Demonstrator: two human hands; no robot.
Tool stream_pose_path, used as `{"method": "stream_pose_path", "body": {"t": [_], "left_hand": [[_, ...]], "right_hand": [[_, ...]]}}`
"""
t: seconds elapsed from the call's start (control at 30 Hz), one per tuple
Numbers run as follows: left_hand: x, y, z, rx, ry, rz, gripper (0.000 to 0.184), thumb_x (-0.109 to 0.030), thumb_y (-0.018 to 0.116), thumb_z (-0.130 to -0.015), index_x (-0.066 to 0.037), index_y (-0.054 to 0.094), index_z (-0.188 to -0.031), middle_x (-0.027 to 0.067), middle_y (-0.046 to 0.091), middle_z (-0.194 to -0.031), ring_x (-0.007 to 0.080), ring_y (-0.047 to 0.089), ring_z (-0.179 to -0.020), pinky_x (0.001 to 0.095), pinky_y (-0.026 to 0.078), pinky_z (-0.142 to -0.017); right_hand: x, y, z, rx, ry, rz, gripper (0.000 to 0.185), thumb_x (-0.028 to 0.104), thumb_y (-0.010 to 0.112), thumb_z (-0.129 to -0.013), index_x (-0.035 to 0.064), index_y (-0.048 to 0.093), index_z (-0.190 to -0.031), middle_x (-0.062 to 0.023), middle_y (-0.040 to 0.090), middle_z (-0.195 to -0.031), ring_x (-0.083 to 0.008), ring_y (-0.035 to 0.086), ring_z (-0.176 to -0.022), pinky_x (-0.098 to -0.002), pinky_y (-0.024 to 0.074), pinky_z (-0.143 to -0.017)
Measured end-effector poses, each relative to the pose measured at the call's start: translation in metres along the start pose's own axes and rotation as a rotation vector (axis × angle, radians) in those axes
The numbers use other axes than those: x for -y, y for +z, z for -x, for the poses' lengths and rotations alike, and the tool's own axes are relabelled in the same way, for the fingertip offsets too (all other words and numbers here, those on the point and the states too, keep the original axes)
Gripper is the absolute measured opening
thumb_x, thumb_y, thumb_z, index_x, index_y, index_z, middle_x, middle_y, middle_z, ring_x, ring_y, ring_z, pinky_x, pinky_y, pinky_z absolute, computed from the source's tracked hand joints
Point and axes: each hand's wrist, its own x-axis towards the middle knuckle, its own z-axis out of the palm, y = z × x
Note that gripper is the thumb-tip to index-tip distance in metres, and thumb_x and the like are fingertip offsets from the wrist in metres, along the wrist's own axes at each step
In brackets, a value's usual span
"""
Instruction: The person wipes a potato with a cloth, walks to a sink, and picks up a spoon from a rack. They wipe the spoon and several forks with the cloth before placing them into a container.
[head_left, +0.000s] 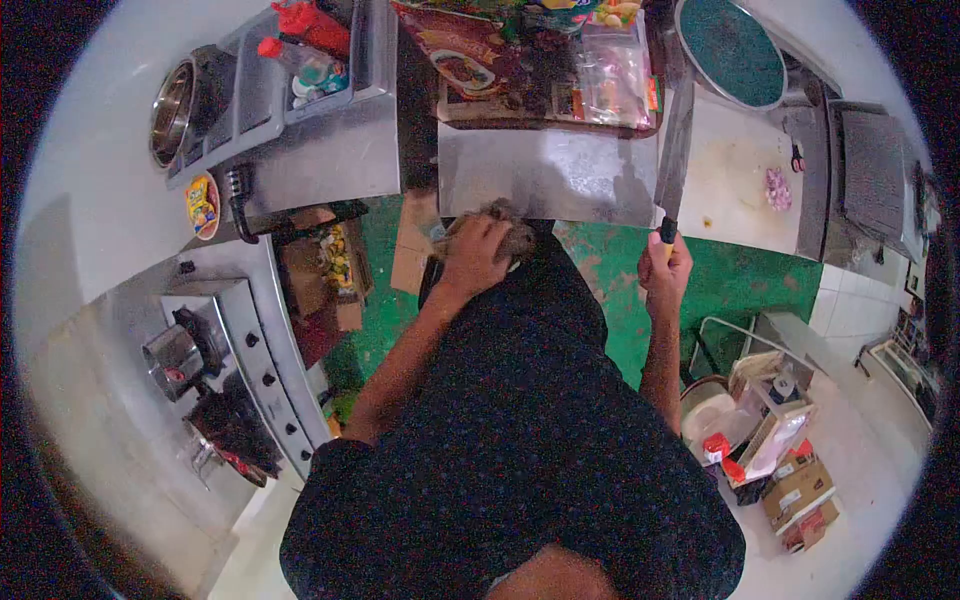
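In the head view, my right hand (pixel 664 272) is closed round the handle of a large knife (pixel 677 150). Its long blade points away from me, along the left edge of a white cutting board (pixel 735 185). A small heap of chopped purple onion (pixel 778 188) lies at the board's right side. My left hand (pixel 476 258) grips a crumpled grey-brown cloth (pixel 517 243) in front of my body, just below the edge of the steel counter (pixel 540 165). Part of the cloth is hidden under my fingers.
Food packets (pixel 610 80) lie at the back of the counter. A round green-topped container (pixel 732 52) stands behind the board. To the left are a tray of bottles (pixel 310 65) and a stove (pixel 250 340) with a pot (pixel 172 360). Boxes (pixel 800 495) stand at lower right.
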Motion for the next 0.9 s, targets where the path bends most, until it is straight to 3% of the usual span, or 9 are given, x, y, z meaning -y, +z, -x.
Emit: {"method": "stream_pose_path", "body": {"t": [0.17,0.27,0.4,0.5,0.6,0.7,0.8,0.87,0.9], "left_hand": [[0.017,-0.002,0.033,-0.362,-0.164,0.021,0.047,-0.023,0.071,-0.077,-0.003,0.057,-0.117,0.0213,0.057,-0.117,0.0410,0.052,-0.112,0.0477,0.042,-0.096],[0.018,-0.015,0.044,-0.338,-0.334,0.142,0.045,-0.025,0.070,-0.079,-0.001,0.057,-0.116,0.0225,0.058,-0.112,0.0414,0.053,-0.108,0.0469,0.042,-0.096],[0.040,-0.009,0.047,-0.282,-0.273,0.041,0.046,-0.027,0.068,-0.081,0.001,0.057,-0.117,0.0240,0.058,-0.117,0.0419,0.053,-0.111,0.0457,0.044,-0.095],[0.065,-0.005,0.043,-0.009,-0.159,0.079,0.044,-0.024,0.068,-0.081,0.001,0.058,-0.115,0.0236,0.060,-0.113,0.0426,0.055,-0.108,0.0450,0.045,-0.094],[0.068,-0.013,0.025,0.435,-0.128,0.178,0.044,-0.024,0.069,-0.079,0.001,0.060,-0.114,0.0240,0.062,-0.108,0.0430,0.057,-0.106,0.0442,0.046,-0.094],[0.109,0.022,0.013,0.257,0.060,0.198,0.042,-0.025,0.069,-0.081,-0.002,0.062,-0.115,0.0193,0.065,-0.107,0.0378,0.061,-0.104,0.0441,0.048,-0.091],[0.093,-0.035,0.013,0.328,-0.315,1.090,0.040,-0.026,0.065,-0.086,-0.005,0.062,-0.120,0.0124,0.066,-0.113,0.0282,0.062,-0.109,0.0420,0.049,-0.092],[0.091,-0.084,0.032,0.132,-0.624,1.482,0.040,-0.026,0.062,-0.089,-0.006,0.059,-0.124,0.0081,0.064,-0.118,0.0235,0.060,-0.111,0.0390,0.050,-0.093],[0.095,-0.093,0.036,0.093,-0.614,1.632,0.040,-0.026,0.061,-0.090,-0.006,0.058,-0.125,0.0071,0.063,-0.119,0.0223,0.060,-0.112,0.0376,0.050,-0.094]], "right_hand": [[-0.006,-0.005,0.026,-0.041,0.057,0.010,0.024,0.025,0.062,-0.093,0.0107,0.050,-0.079,0.0078,0.042,-0.059,-0.0032,0.039,-0.048,-0.0228,0.0312,-0.042],[-0.018,0.012,0.045,-0.085,0.084,-0.015,0.023,0.025,0.064,-0.092,0.0112,0.051,-0.079,0.0087,0.043,-0.062,-0.0028,0.039,-0.051,-0.0227,0.0308,-0.044],[-0.020,0.036,0.060,-0.083,0.098,-0.030,0.021,0.024,0.064,-0.092,0.0097,0.053,-0.082,0.0093,0.043,-0.062,-0.0021,0.038,-0.053,-0.0221,0.0304,-0.045],[-0.028,0.054,0.067,-0.082,0.040,0.017,0.019,0.023,0.064,-0.092,0.0090,0.055,-0.083,0.0094,0.042,-0.062,-0.0018,0.038,-0.053,-0.0218,0.0302,-0.045],[-0.008,0.078,0.081,-0.062,0.090,-0.063,0.019,0.023,0.064,-0.092,0.0096,0.055,-0.083,0.0093,0.042,-0.062,-0.0019,0.038,-0.052,-0.0221,0.0299,-0.045],[-0.001,0.095,0.089,-0.029,0.064,-0.051,0.020,0.024,0.064,-0.093,0.0103,0.054,-0.083,0.0093,0.041,-0.061,-0.0021,0.038,-0.051,-0.0220,0.0298,-0.044],[0.005,0.107,0.100,-0.053,0.073,-0.048,0.021,0.024,0.063,-0.094,0.0110,0.051,-0.081,0.0089,0.042,-0.060,-0.0022,0.038,-0.049,-0.0218,0.0298,-0.042],[0.004,0.115,0.103,-0.050,0.012,-0.067,0.023,0.024,0.061,-0.095,0.0114,0.049,-0.079,0.0080,0.043,-0.059,-0.0024,0.039,-0.047,-0.0219,0.0300,-0.040],[0.005,0.120,0.104,-0.053,0.027,-0.063,0.024,0.025,0.061,-0.095,0.0114,0.049,-0.079,0.0077,0.043,-0.059,-0.0026,0.039,-0.047,-0.0219,0.0300,-0.041]]}}
